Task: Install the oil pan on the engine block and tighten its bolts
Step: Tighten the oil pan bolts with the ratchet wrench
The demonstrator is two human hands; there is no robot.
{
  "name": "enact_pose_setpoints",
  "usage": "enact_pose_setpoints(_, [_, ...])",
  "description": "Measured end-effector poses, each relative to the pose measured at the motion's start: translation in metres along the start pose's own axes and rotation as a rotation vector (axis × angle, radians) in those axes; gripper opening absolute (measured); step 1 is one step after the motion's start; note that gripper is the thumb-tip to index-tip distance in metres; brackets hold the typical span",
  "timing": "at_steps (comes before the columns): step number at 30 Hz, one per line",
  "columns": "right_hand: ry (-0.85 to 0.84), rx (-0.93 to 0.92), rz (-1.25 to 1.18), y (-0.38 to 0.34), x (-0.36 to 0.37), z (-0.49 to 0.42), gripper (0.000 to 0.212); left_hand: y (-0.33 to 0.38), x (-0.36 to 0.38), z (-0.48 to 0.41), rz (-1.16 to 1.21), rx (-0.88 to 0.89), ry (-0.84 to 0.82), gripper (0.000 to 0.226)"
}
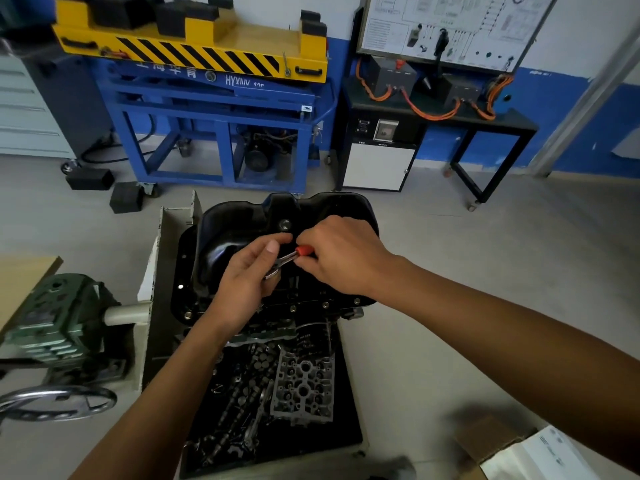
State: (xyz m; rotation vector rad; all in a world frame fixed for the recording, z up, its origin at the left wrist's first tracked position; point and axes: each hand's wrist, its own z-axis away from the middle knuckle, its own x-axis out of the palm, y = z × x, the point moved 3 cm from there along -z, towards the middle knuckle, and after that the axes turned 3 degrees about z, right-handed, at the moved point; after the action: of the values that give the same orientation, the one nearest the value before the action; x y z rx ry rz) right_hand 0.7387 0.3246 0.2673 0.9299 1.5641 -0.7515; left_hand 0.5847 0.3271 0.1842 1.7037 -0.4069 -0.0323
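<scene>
Pan [228, 237] seated, bolts [292, 309] in flange. Left hand [247, 278] pinches wrench [287, 259] head, right hand [343, 254] grips its red handle: likely readying tool for tightening.

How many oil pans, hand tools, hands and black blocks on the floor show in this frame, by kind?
Oil pan: 1
Red-handled tool: 1
Hands: 2, left hand and right hand, both gripping the tool
Black blocks on the floor: 2
Total: 6
</scene>
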Motion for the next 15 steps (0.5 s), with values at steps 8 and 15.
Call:
enact_pose_setpoints(8, [-0.188,0.027,-0.274,-0.019,-0.004,0.014,0.036,0.005,0.001,0.003,-0.011,0.069,0.298,0.036])
enact_pose_setpoints(15, [-0.280,0.028,-0.451,-0.048,0.011,0.030,0.049,0.003,0.008,0.005,-0.050,0.127,0.354,0.028])
